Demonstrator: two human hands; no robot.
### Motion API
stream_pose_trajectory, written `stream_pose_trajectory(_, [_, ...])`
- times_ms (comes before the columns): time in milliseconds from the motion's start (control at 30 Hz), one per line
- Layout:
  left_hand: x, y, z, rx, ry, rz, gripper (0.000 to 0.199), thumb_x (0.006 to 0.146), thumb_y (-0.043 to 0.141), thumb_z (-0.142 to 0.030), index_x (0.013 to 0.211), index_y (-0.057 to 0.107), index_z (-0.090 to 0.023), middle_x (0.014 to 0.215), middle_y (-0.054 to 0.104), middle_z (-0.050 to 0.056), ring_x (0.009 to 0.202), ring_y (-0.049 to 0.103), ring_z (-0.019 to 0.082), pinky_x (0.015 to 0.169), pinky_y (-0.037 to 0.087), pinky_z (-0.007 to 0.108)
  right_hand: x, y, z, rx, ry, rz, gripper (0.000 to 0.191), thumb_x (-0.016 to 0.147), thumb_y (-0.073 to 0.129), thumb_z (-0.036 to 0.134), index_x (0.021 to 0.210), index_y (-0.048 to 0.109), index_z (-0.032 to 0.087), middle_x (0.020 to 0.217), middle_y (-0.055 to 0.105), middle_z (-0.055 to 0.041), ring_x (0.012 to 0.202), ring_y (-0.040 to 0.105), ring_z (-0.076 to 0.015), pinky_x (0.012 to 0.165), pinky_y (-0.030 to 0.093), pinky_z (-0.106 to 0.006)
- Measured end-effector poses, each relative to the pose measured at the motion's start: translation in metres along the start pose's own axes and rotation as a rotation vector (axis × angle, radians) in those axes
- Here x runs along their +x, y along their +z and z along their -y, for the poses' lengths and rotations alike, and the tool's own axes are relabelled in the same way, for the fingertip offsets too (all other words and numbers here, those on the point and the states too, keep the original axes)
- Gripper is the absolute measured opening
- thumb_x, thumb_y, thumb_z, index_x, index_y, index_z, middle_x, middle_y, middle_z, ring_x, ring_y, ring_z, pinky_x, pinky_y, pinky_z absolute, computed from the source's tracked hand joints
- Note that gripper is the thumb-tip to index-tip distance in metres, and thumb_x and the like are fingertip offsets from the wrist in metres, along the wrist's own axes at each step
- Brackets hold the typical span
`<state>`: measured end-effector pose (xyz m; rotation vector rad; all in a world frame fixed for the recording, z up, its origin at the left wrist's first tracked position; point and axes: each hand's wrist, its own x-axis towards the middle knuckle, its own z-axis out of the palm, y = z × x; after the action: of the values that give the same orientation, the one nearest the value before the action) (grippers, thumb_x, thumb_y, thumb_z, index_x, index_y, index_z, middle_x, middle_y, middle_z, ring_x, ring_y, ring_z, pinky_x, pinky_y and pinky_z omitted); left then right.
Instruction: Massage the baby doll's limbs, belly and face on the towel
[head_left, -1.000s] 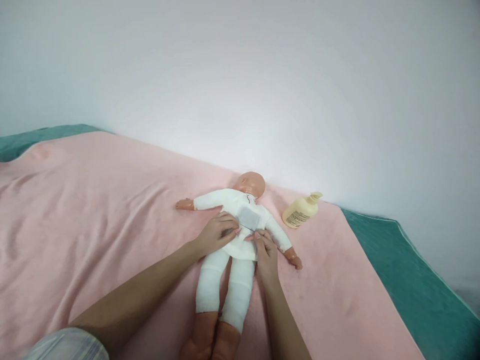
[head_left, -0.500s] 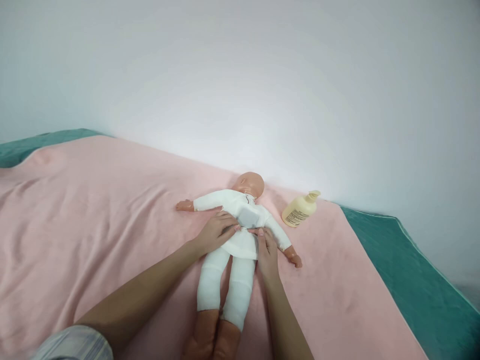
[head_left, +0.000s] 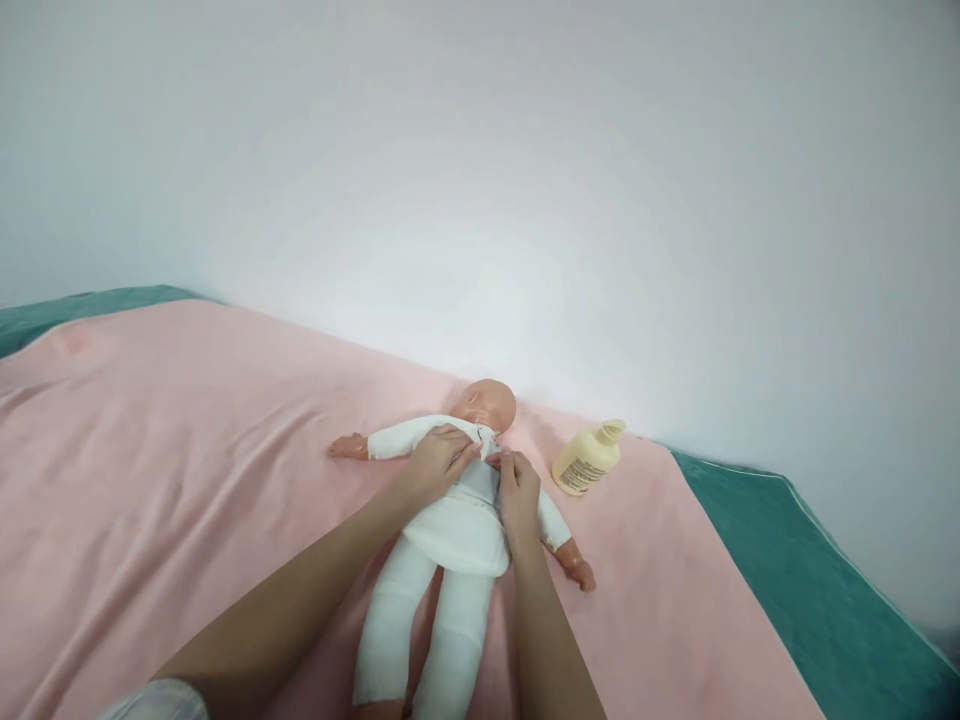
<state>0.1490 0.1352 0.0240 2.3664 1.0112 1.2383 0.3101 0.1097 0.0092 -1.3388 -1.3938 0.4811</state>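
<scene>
A bald doll (head_left: 457,540) in white clothing lies stretched out on a pink blanket, its head toward the wall and its arms spread. Over its upper torso, just below the neck, both hands meet. My left hand (head_left: 441,460) pinches the edge of its white top (head_left: 461,520) near the neckline with closed fingers. Opposite it, my right hand (head_left: 520,490) has thumb and fingers closed on the same cloth. A greyish patch (head_left: 480,483) shows between the hands on the torso. The fingertips partly hide the gathered fabric.
A pale yellow pump bottle (head_left: 589,458) stands on the blanket, right of the doll's head. The pink blanket (head_left: 225,400) is wrinkled on the left. Green cloth (head_left: 810,570) shows beyond it at both sides. A white wall (head_left: 480,180) rises behind.
Both hands have moved up the doll's torso, from its middle to just below the neck. The view has shifted slightly, so the doll and bottle sit lower in it.
</scene>
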Motion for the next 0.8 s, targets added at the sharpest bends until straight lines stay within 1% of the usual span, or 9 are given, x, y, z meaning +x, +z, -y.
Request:
stream_pose_trajectory(100, [-0.008,0.004,0.005,0.051,0.022,0.053,0.035,0.099,0.038,-0.034,0.082,0.065,-0.018,0.084,0.069,0.006,0.085,0.059,0.021,0.084,0.044,0.038,-0.005,0.0,-0.005,-0.089,-0.064,0.066,0.04,0.094,0.041,0.043,0.074,0.067,0.021,0.08,0.068,-0.0061,0.084,0.06,-0.0215,0.082,0.042,-0.035])
stream_pose_trajectory(267, [-0.012,0.007,0.008,0.103,0.041,0.092,0.027,0.097,0.042,-0.029,0.084,0.063,-0.019,0.085,0.068,0.005,0.085,0.058,0.021,0.084,0.044,0.039,-0.006,0.002,-0.006,-0.2,-0.068,0.113,0.038,0.094,0.039,0.039,0.075,0.065,0.021,0.083,0.067,-0.0068,0.085,0.056,-0.0228,0.083,0.039,-0.037])
stream_pose_trajectory(333, [-0.012,0.007,0.009,0.087,0.047,0.088,0.026,0.097,0.042,-0.028,0.085,0.063,-0.019,0.086,0.067,0.005,0.087,0.057,0.021,0.085,0.044,0.039,-0.006,0.003,-0.006,-0.199,-0.065,0.109,0.037,0.094,0.039,0.038,0.076,0.065,0.021,0.084,0.067,-0.0068,0.087,0.056,-0.023,0.084,0.038,-0.037])
stream_pose_trajectory(433, [-0.013,0.008,0.01,0.035,0.048,0.047,0.022,0.097,0.043,-0.027,0.09,0.062,-0.02,0.092,0.067,0.004,0.091,0.057,0.021,0.087,0.044,0.038,-0.008,0.002,-0.004,-0.144,-0.08,0.076,0.034,0.094,0.041,0.038,0.079,0.065,0.021,0.085,0.067,-0.0057,0.09,0.056,-0.0224,0.086,0.039,-0.037])
stream_pose_trajectory(567, [-0.014,0.007,0.011,-0.031,0.016,-0.027,0.016,0.096,0.044,-0.026,0.097,0.059,-0.02,0.101,0.065,0.006,0.099,0.057,0.022,0.091,0.043,0.039,-0.012,0.001,0.0,-0.048,-0.112,0.034,0.024,0.092,0.048,0.039,0.092,0.065,0.022,0.097,0.067,-0.0057,0.097,0.056,-0.0216,0.088,0.041,-0.036])
stream_pose_trajectory(633, [-0.015,0.007,0.012,-0.041,-0.004,-0.026,0.015,0.095,0.046,-0.026,0.1,0.058,-0.02,0.102,0.065,0.006,0.101,0.056,0.022,0.093,0.043,0.04,-0.013,0.002,0.0,-0.041,-0.117,0.042,0.022,0.091,0.05,0.038,0.096,0.064,0.022,0.101,0.066,-0.0061,0.1,0.055,-0.0216,0.09,0.041,-0.036])
stream_pose_trajectory(800, [-0.014,0.008,0.013,-0.029,-0.007,0.016,0.017,0.094,0.046,-0.028,0.103,0.059,-0.02,0.105,0.066,0.007,0.103,0.057,0.024,0.094,0.043,0.042,-0.012,0.004,-0.003,-0.083,-0.114,0.083,0.022,0.091,0.048,0.036,0.095,0.065,0.022,0.102,0.067,-0.0058,0.1,0.055,-0.0219,0.092,0.039,-0.038])
